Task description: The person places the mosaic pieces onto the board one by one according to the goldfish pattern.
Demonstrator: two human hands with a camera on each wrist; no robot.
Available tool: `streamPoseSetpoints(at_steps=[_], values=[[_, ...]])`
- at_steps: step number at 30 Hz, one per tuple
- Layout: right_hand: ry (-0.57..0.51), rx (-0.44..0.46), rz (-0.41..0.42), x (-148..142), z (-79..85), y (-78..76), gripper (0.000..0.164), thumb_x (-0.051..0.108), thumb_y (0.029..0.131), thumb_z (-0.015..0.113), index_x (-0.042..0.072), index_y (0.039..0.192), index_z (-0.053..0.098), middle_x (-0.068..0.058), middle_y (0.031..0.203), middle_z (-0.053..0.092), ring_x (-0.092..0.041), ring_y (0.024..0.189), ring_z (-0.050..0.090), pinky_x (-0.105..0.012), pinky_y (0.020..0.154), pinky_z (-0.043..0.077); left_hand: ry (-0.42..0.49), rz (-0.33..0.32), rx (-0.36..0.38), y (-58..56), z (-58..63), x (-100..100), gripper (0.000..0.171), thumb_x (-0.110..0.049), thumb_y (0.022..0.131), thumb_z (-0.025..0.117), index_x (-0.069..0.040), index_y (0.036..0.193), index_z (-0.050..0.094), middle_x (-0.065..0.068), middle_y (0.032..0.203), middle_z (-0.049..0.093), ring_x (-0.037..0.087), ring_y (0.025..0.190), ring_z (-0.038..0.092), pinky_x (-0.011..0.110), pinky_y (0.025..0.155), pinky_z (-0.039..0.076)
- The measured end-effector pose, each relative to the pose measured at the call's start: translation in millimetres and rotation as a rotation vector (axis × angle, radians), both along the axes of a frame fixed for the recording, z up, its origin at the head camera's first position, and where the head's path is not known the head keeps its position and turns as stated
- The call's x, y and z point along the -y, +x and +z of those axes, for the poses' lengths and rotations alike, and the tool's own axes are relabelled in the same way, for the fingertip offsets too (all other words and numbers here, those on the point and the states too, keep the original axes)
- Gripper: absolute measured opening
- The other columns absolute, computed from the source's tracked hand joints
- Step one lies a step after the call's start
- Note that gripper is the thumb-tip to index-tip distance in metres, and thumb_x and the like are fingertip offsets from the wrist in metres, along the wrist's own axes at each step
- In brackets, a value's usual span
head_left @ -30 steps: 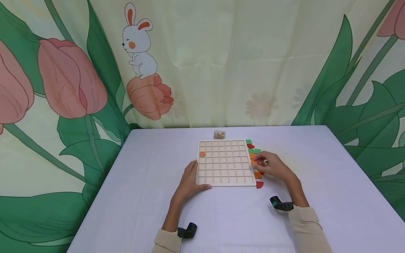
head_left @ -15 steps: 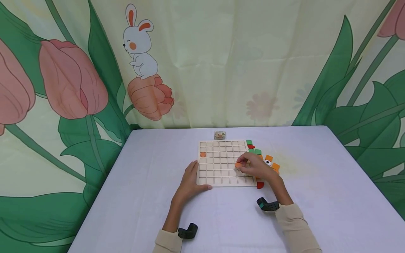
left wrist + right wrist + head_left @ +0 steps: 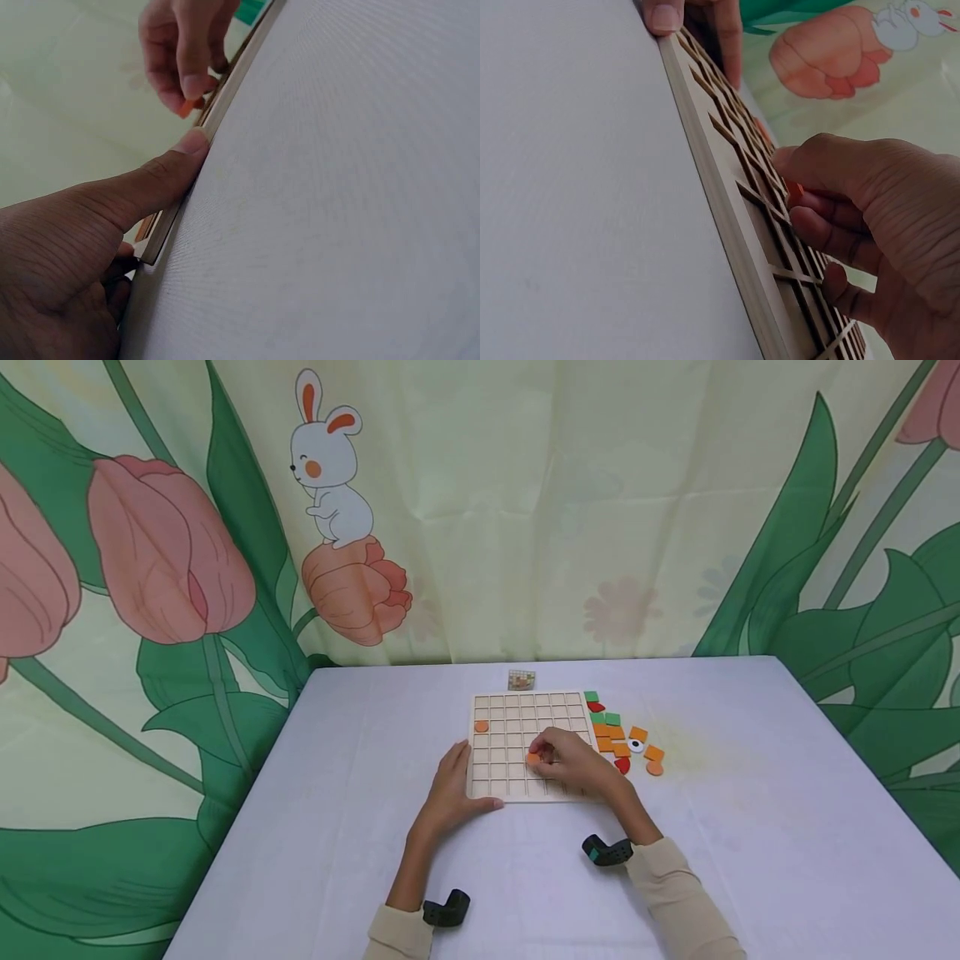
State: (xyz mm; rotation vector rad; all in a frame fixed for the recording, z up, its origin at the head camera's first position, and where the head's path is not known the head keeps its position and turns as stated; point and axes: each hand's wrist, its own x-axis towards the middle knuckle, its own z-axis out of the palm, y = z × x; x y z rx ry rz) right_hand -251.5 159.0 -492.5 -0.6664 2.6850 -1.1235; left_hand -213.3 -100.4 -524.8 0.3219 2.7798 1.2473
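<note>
A pale wooden grid board [image 3: 491, 771] lies on the table. My left hand [image 3: 448, 789] holds its near left corner, fingers along the left side and thumb [image 3: 191, 142] on the front edge. Over the middle of the board, my right hand [image 3: 573, 763] pinches a small orange piece [image 3: 532, 759] between thumb and fingertips. In the right wrist view this piece [image 3: 794, 192] shows just above the grid ridges, mostly hidden by the fingers. Another orange round piece [image 3: 482, 727] sits in a cell in the leftmost column.
Right of the board lie several orange squares [image 3: 604, 744], green squares [image 3: 612, 720], red pieces [image 3: 622, 766], a white eye piece [image 3: 636, 746] and an orange disc [image 3: 655, 768]. Behind the board is a small patterned card [image 3: 521, 680]. A printed curtain [image 3: 480, 527] hangs behind the table.
My right hand has moved left from the loose pieces to over the board, carrying an orange piece. Some loose pieces now lie spread farther right. My left hand keeps its place.
</note>
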Motion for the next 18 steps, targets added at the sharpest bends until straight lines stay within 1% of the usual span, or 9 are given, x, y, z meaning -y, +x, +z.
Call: streamPoseSetpoints(at_steps=[4, 14, 17, 18], values=[[0.023, -0.034, 0.003, 7.7, -2.2, -0.7, 0.023, 0.018, 0.097, 0.077, 0.007, 0.116, 0.069, -0.001, 0.101, 0.067, -0.014, 0.089, 0.058, -0.023, 0.081, 0.054, 0.007, 0.002, 0.003, 0.1, -0.3, -0.4, 0.119, -0.038, 0.076, 0.095, -0.004, 0.167, 0.028, 0.017, 0.171, 0.032, 0.039, 0.16, 0.028, 0.057, 0.129, 0.032], [0.015, -0.067, 0.044, 31.3, -2.8, -5.2, 0.022, 0.015, 0.096, 0.077, 0.005, 0.115, 0.07, 0.0, 0.097, 0.065, -0.011, 0.084, 0.057, -0.02, 0.075, 0.052, -0.021, 0.001, -0.007, -1.8, -2.4, 0.5, 0.119, -0.038, 0.077, 0.095, 0.0, 0.167, 0.027, 0.019, 0.171, 0.031, 0.04, 0.159, 0.029, 0.058, 0.128, 0.034], [0.017, -0.078, 0.052, 39.4, -3.8, -6.3, 0.02, 0.014, 0.097, 0.076, 0.005, 0.113, 0.07, 0.0, 0.097, 0.065, -0.011, 0.084, 0.057, -0.02, 0.074, 0.052, -0.033, 0.0, 0.006, -2.5, -3.0, 0.4, 0.12, -0.039, 0.077, 0.095, -0.001, 0.168, 0.025, 0.018, 0.173, 0.03, 0.038, 0.16, 0.027, 0.056, 0.129, 0.033], [0.019, -0.085, 0.055, 42.2, -4.2, -6.5, 0.02, 0.015, 0.097, 0.076, 0.005, 0.113, 0.07, -0.001, 0.097, 0.065, -0.011, 0.084, 0.057, -0.02, 0.075, 0.052, -0.032, -0.003, 0.003, -2.8, -3.2, 0.3, 0.12, -0.039, 0.077, 0.095, 0.0, 0.167, 0.026, 0.019, 0.172, 0.03, 0.039, 0.16, 0.027, 0.057, 0.129, 0.032]])
